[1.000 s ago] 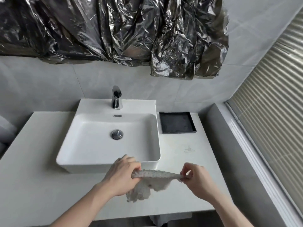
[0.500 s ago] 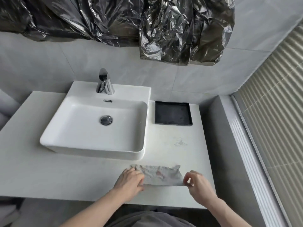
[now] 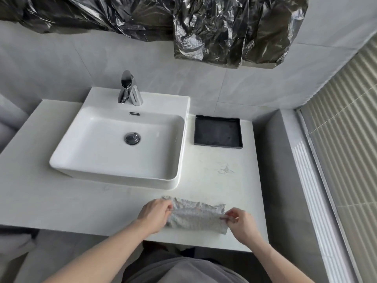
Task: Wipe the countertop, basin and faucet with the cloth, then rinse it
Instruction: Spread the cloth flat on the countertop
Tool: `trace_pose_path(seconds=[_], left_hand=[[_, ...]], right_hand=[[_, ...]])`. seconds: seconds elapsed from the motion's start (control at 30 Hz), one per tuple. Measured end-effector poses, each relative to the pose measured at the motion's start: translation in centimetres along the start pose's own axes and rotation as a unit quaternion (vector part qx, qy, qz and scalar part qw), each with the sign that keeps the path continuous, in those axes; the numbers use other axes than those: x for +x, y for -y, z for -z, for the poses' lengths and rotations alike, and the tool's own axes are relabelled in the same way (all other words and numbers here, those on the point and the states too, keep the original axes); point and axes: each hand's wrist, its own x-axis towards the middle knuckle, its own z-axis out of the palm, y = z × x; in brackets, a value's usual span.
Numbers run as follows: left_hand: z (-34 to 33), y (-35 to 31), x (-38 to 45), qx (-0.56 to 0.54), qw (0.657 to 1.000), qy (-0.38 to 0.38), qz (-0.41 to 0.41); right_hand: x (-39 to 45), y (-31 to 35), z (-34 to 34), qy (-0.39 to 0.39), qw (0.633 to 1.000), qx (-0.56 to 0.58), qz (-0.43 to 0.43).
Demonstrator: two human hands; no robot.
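Both hands (image 3: 155, 216) (image 3: 240, 222) pinching cloth (image 3: 196, 218) ends near countertop (image 3: 61, 201) front edge.

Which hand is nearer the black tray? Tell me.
Right. The right hand pinches the cloth almost straight in front of the black tray; the left hand holds the cloth's other end, further left, before the basin.
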Motion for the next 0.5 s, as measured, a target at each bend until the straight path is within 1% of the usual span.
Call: trace_pose_path(seconds=[0.07, 0.13, 0.2, 0.27, 0.37, 0.5], left_hand=[[0.1, -0.2, 1.2, 0.021, 1.0, -0.008, 0.003], [-0.4, -0.5, 1.9, 0.062, 0.998, -0.009, -0.002], [-1.1, -1.1, 1.9, 0.089, 0.996, -0.009, -0.024], [-2.1, -1.7, 1.3, 0.091, 0.994, 0.007, -0.056], [-3.8, -1.9, 0.3, 0.094, 0.992, 0.055, -0.065], [-4.2, -1.2, -0.4, 0.115, 0.98, 0.159, -0.039]], right_hand=[[1.3, 0.5, 0.0, -0.007, 1.0, 0.025, -0.013], [2.2, 0.8, -0.3, -0.016, 1.0, 0.003, -0.02], [2.7, 0.6, -0.9, -0.01, 0.999, -0.026, -0.03], [2.7, 0.5, -1.8, 0.007, 0.998, -0.032, -0.046], [2.4, 0.1, -3.2, 0.033, 0.996, -0.031, -0.075], [2.5, -0.2, -4.7, 0.028, 0.994, -0.018, -0.106]])
